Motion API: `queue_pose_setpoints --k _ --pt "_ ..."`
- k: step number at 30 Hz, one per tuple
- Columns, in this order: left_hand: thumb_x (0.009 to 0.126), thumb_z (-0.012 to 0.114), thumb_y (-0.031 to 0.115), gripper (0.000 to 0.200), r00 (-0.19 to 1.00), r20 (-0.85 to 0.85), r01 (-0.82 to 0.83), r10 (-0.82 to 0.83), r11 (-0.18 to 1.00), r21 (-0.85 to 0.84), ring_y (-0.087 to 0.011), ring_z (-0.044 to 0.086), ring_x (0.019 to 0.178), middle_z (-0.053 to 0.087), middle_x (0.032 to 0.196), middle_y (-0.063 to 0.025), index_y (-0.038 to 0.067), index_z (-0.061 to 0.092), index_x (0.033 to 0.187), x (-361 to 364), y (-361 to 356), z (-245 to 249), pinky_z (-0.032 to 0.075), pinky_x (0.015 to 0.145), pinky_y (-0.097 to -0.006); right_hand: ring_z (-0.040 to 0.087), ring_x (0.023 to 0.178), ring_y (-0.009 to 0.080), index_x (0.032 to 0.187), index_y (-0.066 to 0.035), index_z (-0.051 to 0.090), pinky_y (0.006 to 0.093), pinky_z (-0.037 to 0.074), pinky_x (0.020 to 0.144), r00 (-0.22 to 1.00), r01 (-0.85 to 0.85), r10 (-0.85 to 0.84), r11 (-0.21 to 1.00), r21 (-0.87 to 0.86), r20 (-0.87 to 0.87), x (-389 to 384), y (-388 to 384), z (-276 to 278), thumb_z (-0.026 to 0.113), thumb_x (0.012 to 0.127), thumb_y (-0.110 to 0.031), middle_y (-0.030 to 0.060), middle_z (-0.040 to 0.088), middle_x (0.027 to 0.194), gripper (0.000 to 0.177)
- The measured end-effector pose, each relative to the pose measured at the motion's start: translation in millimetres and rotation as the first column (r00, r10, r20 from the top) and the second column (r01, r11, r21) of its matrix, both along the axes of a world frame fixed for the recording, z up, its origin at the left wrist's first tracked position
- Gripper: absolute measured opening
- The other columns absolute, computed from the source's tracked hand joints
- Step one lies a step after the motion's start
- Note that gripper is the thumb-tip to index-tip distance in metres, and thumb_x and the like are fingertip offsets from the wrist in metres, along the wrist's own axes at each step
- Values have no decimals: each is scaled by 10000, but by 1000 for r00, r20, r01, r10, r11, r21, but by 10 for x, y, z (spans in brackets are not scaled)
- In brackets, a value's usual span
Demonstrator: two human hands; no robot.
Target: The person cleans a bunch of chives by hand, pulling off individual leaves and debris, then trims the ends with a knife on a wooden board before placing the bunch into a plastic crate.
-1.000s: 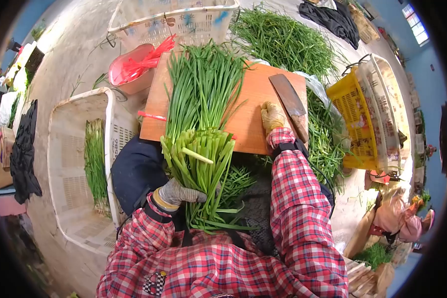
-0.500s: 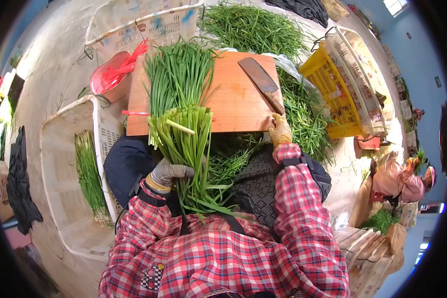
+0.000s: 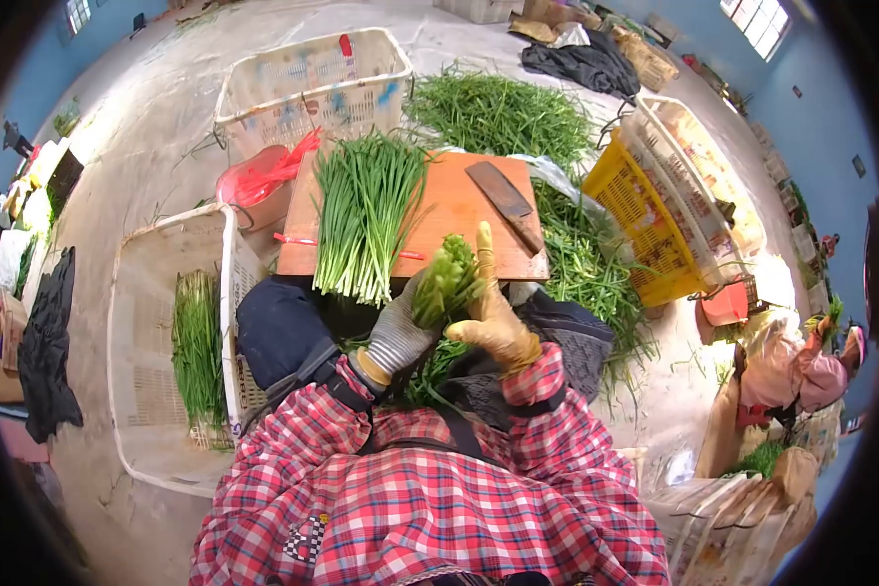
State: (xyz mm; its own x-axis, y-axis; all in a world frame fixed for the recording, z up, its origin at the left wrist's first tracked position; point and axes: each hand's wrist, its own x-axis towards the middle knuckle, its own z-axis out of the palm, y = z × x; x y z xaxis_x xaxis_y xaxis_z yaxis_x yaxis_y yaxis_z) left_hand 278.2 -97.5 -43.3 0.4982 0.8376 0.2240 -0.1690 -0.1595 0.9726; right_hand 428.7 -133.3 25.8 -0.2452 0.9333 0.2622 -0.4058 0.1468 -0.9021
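Note:
My left hand (image 3: 397, 339), in a grey knit glove, grips a bunch of green chives (image 3: 443, 281) upright over my lap, cut ends facing up. My right hand (image 3: 492, 311), in a tan glove, rests against the right side of the same bunch with fingers extended upward. Beyond my hands lies a wooden cutting board (image 3: 459, 210) carrying a spread pile of chives (image 3: 366, 210) on its left half and a cleaver (image 3: 503, 200) on its right half.
A white crate (image 3: 142, 332) with a chive bundle stands at my left. A pink bowl (image 3: 254, 181) with red ties sits beside another white crate (image 3: 308, 83). Loose chives (image 3: 503, 112) lie on the floor; a yellow crate (image 3: 645, 215) stands right. A person (image 3: 801, 376) crouches far right.
My left hand has lifted the bunch off the board and turned it upright toward me. My right hand left the cleaver's handle and came in against the bunch. The cleaver stays on the board.

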Motion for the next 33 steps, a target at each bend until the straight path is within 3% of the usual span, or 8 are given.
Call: queue_pose_setpoints --k 3,10,14,16,18,22,29,33 --pt "713 739 164 831 796 -536 -155 282 950 269 -348 616 979 552 1195 -203 94 297 1413 2 -165 295 505 820 -379 255 1334 239 1475 -266 -134 370 276 1065 963 128 -146 988 90 226 -27 -98 -11 797 684 -31 127 165 1504 1244" --pt "651 759 146 848 697 -583 -71 417 850 522 -373 616 835 569 1028 -206 27 332 1375 37 -462 386 513 692 -427 566 901 128 1479 -211 203 259 498 811 893 412 -431 899 -150 -127 -166 -85 44 645 786 70 66 531 1138 868" --pt "650 777 217 894 717 -592 110 368 779 617 -395 527 1095 501 1207 -241 26 313 1391 -214 -535 893 450 928 -411 580 826 140 1370 -107 413 266 522 745 906 415 -415 910 -19 -83 34 -118 390 630 762 52 49 578 980 665" --pt "728 722 342 763 908 -406 131 105 848 514 -359 492 1177 493 1249 -251 43 398 1351 -559 -418 1138 394 1001 -406 591 822 175 1364 -99 407 304 535 743 914 391 -383 919 40 -136 239 -302 919 660 741 -18 64 581 972 677" --pt "859 627 187 402 944 -73 315 -321 945 -86 -210 583 1047 620 1093 -147 -26 549 1191 -975 -415 1391 452 919 -314 602 847 196 1370 -75 390 349 562 746 926 320 -273 934 157 -260 393 -440 1262 652 733 -59 66 571 938 688" --pt "857 604 159 305 508 241 841 -827 537 71 -155 623 663 680 851 -130 -87 635 1035 -1413 -260 1279 493 591 -259 604 859 191 1372 -68 386 345 570 747 885 462 -463 863 203 -42 594 -501 1449 639 749 -66 68 570 932 673" --pt "880 517 549 701 272 189 961 -943 259 -94 -178 633 670 681 892 -147 -76 547 1197 -898 -655 1328 504 597 -285 585 825 141 1397 -41 356 279 534 735 836 448 -541 769 455 91 213 -766 1969 617 762 -19 58 592 940 686" --pt "856 448 646 883 349 623 932 -700 192 -306 -255 656 838 626 1075 -212 -51 310 1380 -555 -691 1276 524 734 -343 589 748 160 1386 -58 384 280 506 657 555 69 -688 599 798 468 -230 -915 1996 646 736 -11 42 610 863 703"
